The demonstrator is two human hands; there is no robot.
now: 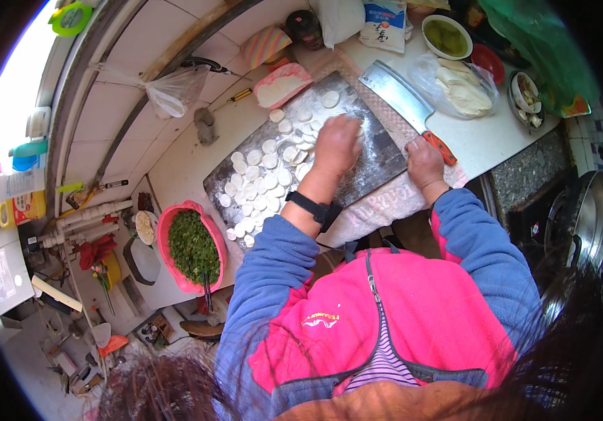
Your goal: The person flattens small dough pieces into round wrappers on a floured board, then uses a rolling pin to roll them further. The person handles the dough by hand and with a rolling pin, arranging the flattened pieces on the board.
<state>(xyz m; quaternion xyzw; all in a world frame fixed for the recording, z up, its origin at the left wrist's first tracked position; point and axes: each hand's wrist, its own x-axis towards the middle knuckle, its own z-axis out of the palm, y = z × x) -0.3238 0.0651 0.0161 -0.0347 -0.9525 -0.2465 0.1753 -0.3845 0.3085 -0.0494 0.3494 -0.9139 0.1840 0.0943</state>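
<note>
My left hand (339,144) is over the far right part of a dark, floured dough board (370,158), palm down among small round dough pieces (254,189). Its fingertips are hidden behind the back of the hand, and a pale dough piece shows beside them. A black band circles that wrist. At the board's right edge is my right hand (424,162), its fingers curled; what they grip is hidden. Just beyond it lies the orange handle of a broad cleaver (399,94), whose blade rests on a pinkish cloth (380,213).
Chopped greens fill a pink basin (162,258) on the left, chopsticks leaning in it. A pink-edged container of flour (283,87) stands behind the board. To the right are bagged dough (464,89), a bowl of green liquid (447,37) and a metal pan (588,221).
</note>
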